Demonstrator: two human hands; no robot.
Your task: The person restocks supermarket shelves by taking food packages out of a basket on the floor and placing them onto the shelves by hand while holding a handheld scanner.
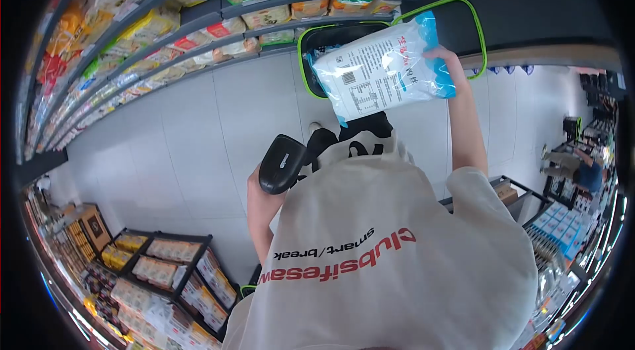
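My right hand (446, 59) grips one end of a large white plastic bag (380, 75) with blue ends, red lettering and a printed barcode. The bag is held tilted, over a black shopping basket (301, 62) with a bright green rim. A blue and white package shows partly inside the basket, mostly hidden by the bag. Low on the left, my left hand (263, 192) is closed around a black handheld scanner (283, 163) with a rounded head. The scanner covers most of those fingers.
Shelves of packaged food (245, 9) curve along the top and left. Pale floor tiles (192, 125) lie between them and a low black rack (169, 264) of boxed goods at lower left. A person (582, 168) is far off at the right, beside other displays.
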